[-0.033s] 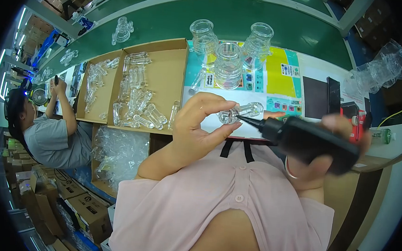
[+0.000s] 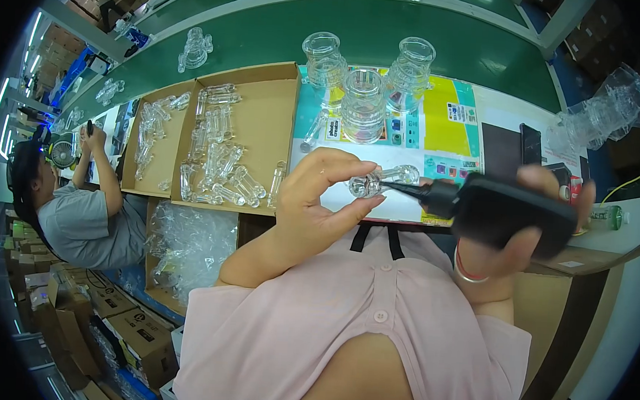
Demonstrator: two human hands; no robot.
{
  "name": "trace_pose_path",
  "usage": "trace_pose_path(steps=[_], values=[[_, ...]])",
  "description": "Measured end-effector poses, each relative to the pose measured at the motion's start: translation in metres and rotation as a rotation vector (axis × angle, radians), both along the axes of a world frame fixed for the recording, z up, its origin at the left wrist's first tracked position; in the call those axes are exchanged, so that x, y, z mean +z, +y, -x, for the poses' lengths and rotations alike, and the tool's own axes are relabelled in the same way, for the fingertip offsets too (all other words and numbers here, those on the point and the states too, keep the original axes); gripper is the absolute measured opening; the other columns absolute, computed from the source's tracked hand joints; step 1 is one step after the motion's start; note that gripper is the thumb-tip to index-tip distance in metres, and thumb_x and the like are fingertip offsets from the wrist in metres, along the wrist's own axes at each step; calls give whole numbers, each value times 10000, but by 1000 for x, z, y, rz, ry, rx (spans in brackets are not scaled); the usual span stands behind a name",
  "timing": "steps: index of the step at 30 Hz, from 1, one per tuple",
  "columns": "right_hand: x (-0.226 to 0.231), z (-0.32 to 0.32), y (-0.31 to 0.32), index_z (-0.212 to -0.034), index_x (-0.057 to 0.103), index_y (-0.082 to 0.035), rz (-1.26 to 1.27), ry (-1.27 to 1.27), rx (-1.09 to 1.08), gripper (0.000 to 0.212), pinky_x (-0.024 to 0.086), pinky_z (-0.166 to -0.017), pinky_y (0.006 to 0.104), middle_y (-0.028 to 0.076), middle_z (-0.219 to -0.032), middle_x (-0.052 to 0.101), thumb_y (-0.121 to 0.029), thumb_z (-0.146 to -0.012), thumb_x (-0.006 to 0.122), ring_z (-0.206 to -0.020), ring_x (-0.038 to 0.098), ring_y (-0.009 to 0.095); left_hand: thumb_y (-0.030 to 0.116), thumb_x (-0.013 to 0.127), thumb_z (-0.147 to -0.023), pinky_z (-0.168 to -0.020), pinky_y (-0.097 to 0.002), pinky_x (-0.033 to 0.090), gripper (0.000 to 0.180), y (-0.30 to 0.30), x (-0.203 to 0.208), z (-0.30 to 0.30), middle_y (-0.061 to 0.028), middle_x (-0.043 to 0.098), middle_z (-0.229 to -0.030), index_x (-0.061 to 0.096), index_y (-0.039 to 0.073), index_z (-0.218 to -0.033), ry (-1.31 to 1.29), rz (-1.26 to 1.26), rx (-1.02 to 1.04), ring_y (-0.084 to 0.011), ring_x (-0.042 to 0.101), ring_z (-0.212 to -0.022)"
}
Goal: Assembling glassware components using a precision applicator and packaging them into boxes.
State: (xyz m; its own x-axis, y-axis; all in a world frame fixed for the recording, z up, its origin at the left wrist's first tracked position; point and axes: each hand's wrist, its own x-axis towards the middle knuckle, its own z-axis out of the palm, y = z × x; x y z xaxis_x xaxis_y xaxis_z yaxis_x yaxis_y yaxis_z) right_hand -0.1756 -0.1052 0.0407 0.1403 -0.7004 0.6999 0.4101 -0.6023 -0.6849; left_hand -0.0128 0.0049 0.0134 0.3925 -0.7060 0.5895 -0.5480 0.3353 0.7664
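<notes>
My left hand (image 2: 321, 189) pinches a clear, knobbed tube piece (image 2: 365, 186) between thumb and fingertips, its narrower part (image 2: 403, 174) pointing away to the right. In my right hand (image 2: 507, 248) is a black squeeze bottle (image 2: 513, 212), lying nearly on its side. Its thin nozzle (image 2: 408, 188) reaches left, and the tip meets or nearly meets the ring on the tube piece. Whether liquid comes out is too small to tell. Beyond my hands, three clear ribbed vessels (image 2: 363, 107) stand on a printed sheet (image 2: 449, 131). One loose clear tube (image 2: 313, 130) lies beside them.
To the left, a divided cardboard tray (image 2: 260, 101) holds several clear tube pieces (image 2: 222, 121). Below it sits a box of clear plastic bags (image 2: 189, 243). A dark phone-like slab (image 2: 531, 143) and stacked clear vessels (image 2: 604, 111) are at right. A co-worker (image 2: 88, 215) works at far left.
The black bottle has swung to a more level angle, its rear end rising slightly. Its nozzle tip stays by the tube piece; my left hand has hardly moved.
</notes>
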Motion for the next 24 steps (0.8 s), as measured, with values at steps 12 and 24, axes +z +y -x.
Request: trace_pose_path(steps=[12, 24], values=[[-85, 15, -135, -969, 524, 96, -895, -889, 482, 204, 530, -789, 345, 224, -944, 589, -72, -854, 507, -912, 595, 296, -62, 621, -736, -843, -282, 457, 394, -8, -39, -8, -97, 523, -1005, 456, -24, -1092, 847, -267, -364, -166, 558, -961], [-158, 28, -209, -954, 576, 23, -434, 270, -404, 255, 441, -797, 264, 116, -940, 637, -123, -763, 661, -854, 598, 167, 55, 591, -786, -833, -384, 485, 365, -2, -62, -10, -60, 534, -951, 453, 14, -1122, 1222, -260, -400, -167, 564, -869]])
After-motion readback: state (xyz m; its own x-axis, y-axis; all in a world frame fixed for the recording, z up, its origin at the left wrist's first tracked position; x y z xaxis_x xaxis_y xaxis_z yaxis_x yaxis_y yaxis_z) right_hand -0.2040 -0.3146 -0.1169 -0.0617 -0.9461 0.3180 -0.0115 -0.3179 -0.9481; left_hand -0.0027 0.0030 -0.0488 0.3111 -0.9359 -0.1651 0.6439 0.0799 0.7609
